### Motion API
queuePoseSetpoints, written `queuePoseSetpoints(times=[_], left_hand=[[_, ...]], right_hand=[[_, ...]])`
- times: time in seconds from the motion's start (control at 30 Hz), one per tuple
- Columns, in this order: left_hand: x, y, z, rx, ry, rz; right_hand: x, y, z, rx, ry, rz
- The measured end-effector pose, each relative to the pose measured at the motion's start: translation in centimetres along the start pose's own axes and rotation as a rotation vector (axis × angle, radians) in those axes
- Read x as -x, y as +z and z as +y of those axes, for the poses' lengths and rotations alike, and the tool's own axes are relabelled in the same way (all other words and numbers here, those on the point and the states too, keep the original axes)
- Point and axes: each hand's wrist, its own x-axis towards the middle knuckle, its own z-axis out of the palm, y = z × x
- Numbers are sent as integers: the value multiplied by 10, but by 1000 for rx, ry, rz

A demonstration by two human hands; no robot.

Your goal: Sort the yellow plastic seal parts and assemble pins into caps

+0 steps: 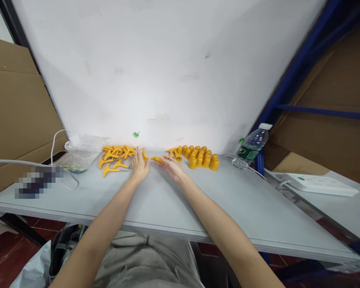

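Note:
My left hand (140, 166) is closed around a yellow T-shaped handle (145, 155) in front of the white panel. Fingers of my right hand (173, 168) pinch a slim yellow piece (157, 160) in line with that handle; whether the two pieces touch is too small to tell. Left of my hands lies a pile of yellow T-shaped handles (111, 171), some with twisted metal shanks like corkscrews. To the right stand several yellow bell-shaped caps (199, 161) in rows. By the nearest caps are one or more yellow T-shaped pieces (171, 151), partly behind my right hand.
A plastic water bottle (250, 148) leans at the right by the blue rack (259, 132). Clear plastic bags (78, 159) and a white cable (52, 148) lie at the left. A power strip (321, 184) is on the right-hand surface. The grey table's front edge (168, 230) crosses below my forearms.

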Motion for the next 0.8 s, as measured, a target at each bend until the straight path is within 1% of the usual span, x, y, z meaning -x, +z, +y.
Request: queuePoseSetpoints(times=[0.07, 0.13, 0.2, 0.23, 0.3, 0.4, 0.5, 0.6, 0.7, 0.8], left_hand=[[0, 1, 0, 15, -3, 32], [0, 2, -1, 29, 12, 21], [1, 4, -3, 36, 30, -12], [2, 5, -3, 38, 38, -30], [3, 7, -3, 36, 49, -61], [4, 8, -2, 28, 44, -93], [4, 7, -1, 30, 31, -113], [4, 8, -1, 43, 30, -124], [5, 10, -3, 61, 37, -140], [5, 11, -4, 68, 40, -152]], right_hand=[[-9, 3, 6, 162, -173, 100], [-19, 2, 8, 419, -364, 184], [-27, -2, 5, 720, -500, 209], [-30, -5, 4, 872, -532, 202], [-33, -12, 0, 1165, -529, 184], [-33, -20, -4, 1554, -420, 161], [-30, -20, -3, 1814, -350, 108], [-28, -15, -2, 1927, -318, 72], [-30, -11, -1, 1951, -281, 68], [-34, -9, 0, 1952, -235, 23]])
